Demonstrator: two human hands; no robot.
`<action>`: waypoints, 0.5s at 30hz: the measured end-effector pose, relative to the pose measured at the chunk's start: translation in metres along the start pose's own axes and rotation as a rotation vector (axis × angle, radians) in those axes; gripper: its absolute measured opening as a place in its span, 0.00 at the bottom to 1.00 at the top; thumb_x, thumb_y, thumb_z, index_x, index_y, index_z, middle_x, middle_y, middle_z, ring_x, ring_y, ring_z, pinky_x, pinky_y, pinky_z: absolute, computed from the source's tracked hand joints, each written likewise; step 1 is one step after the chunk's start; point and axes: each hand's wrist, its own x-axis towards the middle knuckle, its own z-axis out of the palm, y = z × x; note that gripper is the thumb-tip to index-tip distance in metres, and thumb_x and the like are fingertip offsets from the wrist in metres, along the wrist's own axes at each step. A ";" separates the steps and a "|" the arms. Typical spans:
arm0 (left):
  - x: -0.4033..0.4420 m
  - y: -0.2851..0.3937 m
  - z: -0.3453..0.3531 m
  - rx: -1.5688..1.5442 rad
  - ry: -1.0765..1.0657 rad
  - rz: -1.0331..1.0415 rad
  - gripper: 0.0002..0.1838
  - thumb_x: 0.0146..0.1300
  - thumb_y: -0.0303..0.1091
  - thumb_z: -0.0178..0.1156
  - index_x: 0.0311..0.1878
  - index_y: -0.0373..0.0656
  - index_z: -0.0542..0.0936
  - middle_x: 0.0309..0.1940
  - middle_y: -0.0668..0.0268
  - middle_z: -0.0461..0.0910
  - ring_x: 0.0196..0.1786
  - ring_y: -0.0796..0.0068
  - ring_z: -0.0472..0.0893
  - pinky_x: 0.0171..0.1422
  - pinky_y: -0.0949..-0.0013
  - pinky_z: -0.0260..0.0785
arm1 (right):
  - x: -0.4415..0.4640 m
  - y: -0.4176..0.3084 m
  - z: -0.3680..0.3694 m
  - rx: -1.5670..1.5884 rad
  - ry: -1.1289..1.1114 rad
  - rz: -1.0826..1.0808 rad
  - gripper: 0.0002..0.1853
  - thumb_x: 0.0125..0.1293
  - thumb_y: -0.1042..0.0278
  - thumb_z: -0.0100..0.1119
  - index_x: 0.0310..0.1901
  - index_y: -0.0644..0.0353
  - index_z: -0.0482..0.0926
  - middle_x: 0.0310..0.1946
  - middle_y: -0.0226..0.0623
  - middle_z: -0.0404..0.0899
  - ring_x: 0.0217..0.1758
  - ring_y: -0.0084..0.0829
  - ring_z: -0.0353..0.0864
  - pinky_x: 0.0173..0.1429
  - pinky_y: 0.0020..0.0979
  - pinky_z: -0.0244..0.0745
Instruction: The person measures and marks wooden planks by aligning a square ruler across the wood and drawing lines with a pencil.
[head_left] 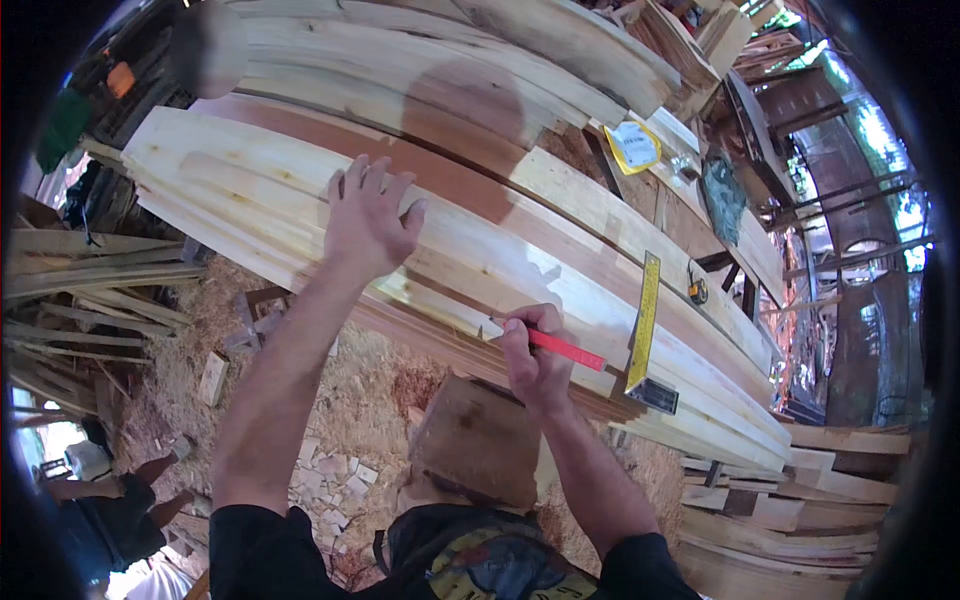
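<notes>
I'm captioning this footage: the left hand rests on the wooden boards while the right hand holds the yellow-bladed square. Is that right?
Not quite: the head view shows the right hand holding a red carpenter's pencil; the yellow-bladed square lies on the wooden boards. The left hand does rest on the boards.

blk tee | short slvs | yel/blu front print | forearms bare | fingers bare

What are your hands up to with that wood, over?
Left hand spread on planks. Right hand gripping red carpenter's pencil. Yellow-bladed try square lying nearby, clear of both hands.
</notes>
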 end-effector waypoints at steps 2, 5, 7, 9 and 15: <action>-0.001 -0.001 0.000 -0.008 -0.003 -0.007 0.25 0.76 0.52 0.59 0.70 0.52 0.80 0.76 0.53 0.72 0.82 0.46 0.63 0.86 0.37 0.49 | 0.004 -0.009 0.003 -0.023 -0.006 -0.036 0.07 0.76 0.71 0.60 0.42 0.66 0.81 0.25 0.30 0.81 0.26 0.17 0.75 0.32 0.25 0.72; 0.001 0.000 -0.001 -0.029 -0.010 -0.006 0.25 0.76 0.52 0.59 0.70 0.52 0.80 0.76 0.52 0.72 0.82 0.45 0.63 0.86 0.37 0.48 | 0.004 -0.011 0.019 -0.014 0.033 -0.148 0.06 0.75 0.71 0.64 0.43 0.64 0.82 0.25 0.30 0.82 0.25 0.17 0.75 0.31 0.25 0.72; 0.000 0.000 -0.001 -0.036 -0.013 -0.009 0.25 0.76 0.52 0.58 0.70 0.52 0.80 0.75 0.51 0.72 0.82 0.45 0.63 0.86 0.37 0.48 | 0.005 -0.005 0.031 0.036 0.058 -0.158 0.05 0.75 0.71 0.65 0.43 0.63 0.82 0.24 0.30 0.82 0.24 0.18 0.74 0.30 0.25 0.72; 0.000 0.002 -0.002 -0.038 -0.009 -0.022 0.25 0.76 0.52 0.58 0.69 0.52 0.80 0.75 0.51 0.72 0.82 0.45 0.63 0.86 0.37 0.49 | 0.006 -0.009 0.028 -0.049 0.053 -0.186 0.05 0.75 0.72 0.65 0.44 0.63 0.82 0.24 0.31 0.82 0.24 0.18 0.75 0.30 0.26 0.72; -0.001 -0.002 0.002 -0.078 0.034 0.010 0.23 0.76 0.52 0.58 0.67 0.52 0.81 0.73 0.51 0.74 0.81 0.46 0.64 0.85 0.37 0.51 | 0.007 -0.009 0.032 -0.052 0.060 -0.218 0.04 0.75 0.72 0.66 0.45 0.63 0.81 0.23 0.31 0.82 0.23 0.19 0.76 0.30 0.26 0.73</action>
